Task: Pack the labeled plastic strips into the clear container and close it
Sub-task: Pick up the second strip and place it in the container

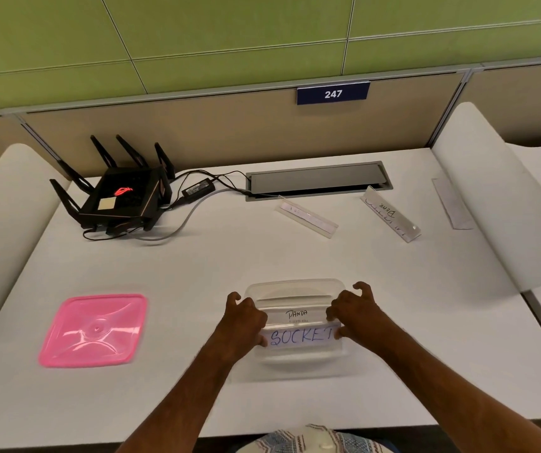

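Left hand (244, 317) and right hand (354, 310) each pinch one end of a plastic strip (300, 336) lettered "SOCKET" in blue, thumb and curled fingers closed on its short edges. The strip lies level between the two hands, over the near part of the clear container (295, 289), which stands open on the white table (229, 263) directly in front of the person. Whether the strip already rests inside the container or is held just above it cannot be told. Behind this strip, within the container's outline, a second strip (296, 314) reads "PANDA" in dark handwriting.

The pink lid (94, 330) lies flat on the table well to the left of the container, apart from it.

Three further strips remain on the far half of the table. One (306, 219) lies diagonally just in front of the cable hatch (318, 179), its writing too faint to read. Another (391, 214), to its right, stands tent-like and bears handwriting seen upside down, including "BEAR". The last (452, 204) lies flat near the right edge of the table, beside the curved white divider (491, 197).

At far left a black router (122, 197) with upright antennas shows a red glowing emblem; its power adapter (198, 188) and cables run toward the hatch. A blue sign (332, 93) on the back partition reads "247".
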Motion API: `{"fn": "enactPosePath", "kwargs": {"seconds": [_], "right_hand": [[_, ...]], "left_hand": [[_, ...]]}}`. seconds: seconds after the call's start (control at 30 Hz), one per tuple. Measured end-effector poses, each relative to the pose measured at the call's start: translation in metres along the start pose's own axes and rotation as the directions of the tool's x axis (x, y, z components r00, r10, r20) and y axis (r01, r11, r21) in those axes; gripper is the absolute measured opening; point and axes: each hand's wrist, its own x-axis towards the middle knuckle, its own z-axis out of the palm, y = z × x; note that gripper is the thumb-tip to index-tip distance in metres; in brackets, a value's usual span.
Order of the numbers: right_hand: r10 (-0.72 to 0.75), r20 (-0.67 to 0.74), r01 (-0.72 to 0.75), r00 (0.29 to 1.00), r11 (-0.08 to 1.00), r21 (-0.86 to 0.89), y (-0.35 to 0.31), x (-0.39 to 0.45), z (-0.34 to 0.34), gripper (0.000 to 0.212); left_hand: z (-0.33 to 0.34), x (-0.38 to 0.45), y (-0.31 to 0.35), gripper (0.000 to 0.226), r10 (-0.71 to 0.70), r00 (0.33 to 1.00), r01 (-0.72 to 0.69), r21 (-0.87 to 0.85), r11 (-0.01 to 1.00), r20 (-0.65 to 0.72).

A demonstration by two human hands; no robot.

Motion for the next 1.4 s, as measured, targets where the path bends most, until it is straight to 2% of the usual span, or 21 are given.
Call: {"fn": "enactPosePath", "kwargs": {"seconds": [0.2,0.33,0.43,0.57,0.73,0.87,1.0,1.23,1.33,1.4], "right_hand": [[0.022,0.06,-0.019,0.998,0.998,-0.057,-0.008,0.004,0.005,0.033],[0.029,0.038,-0.027,0.999,0.999,-0.047,-0.011,0.004,0.007,0.03],[-0.009,-0.041,0.006,0.999,0.997,-0.071,-0.012,0.002,0.006,0.024],[0.034,-0.032,-0.034,0.999,0.999,-0.012,-0.012,0.004,0.006,0.02],[0.025,-0.051,-0.025,0.998,1.0,0.003,-0.011,0.01,0.004,0.027],[0.043,0.036,-0.043,0.998,0.999,-0.012,-0.005,0.016,0.013,0.031],[0.03,0.021,-0.03,0.999,0.999,-0.023,-0.005,0.017,0.017,0.031],[0.016,0.042,-0.014,0.999,0.999,-0.033,-0.005,0.014,0.007,0.041],[-0.033,-0.107,0.034,0.994,0.999,0.003,-0.009,0.01,-0.002,0.047],[-0.011,-0.205,0.03,0.979,0.996,0.089,-0.01,0.01,-0.004,0.043]], "left_hand": [[0.011,0.002,0.0,0.021,-0.021,0.999,0.019,0.053,0.998,0.049],[0.013,0.005,0.003,0.017,-0.051,0.997,0.047,0.074,0.996,0.059],[0.012,0.007,0.004,0.016,-0.044,0.997,0.036,0.103,0.994,0.068],[0.006,0.009,0.005,0.015,-0.035,0.997,0.025,0.131,0.991,0.07],[0.001,0.012,0.006,0.015,-0.04,0.997,0.031,0.127,0.991,0.072],[0.001,0.014,0.007,0.016,-0.038,0.996,0.029,0.119,0.993,0.08],[0.005,0.014,0.005,0.011,-0.033,0.996,0.025,0.092,0.995,0.083],[0.008,0.018,0.002,0.019,-0.009,0.999,0.006,0.066,0.998,0.042],[0.004,0.016,0.001,0.03,-0.01,1.0,0.01,-0.001,1.0,0.001],[0.0,0.016,0.001,0.032,-0.011,0.997,0.006,-0.069,0.998,-0.078]]}}
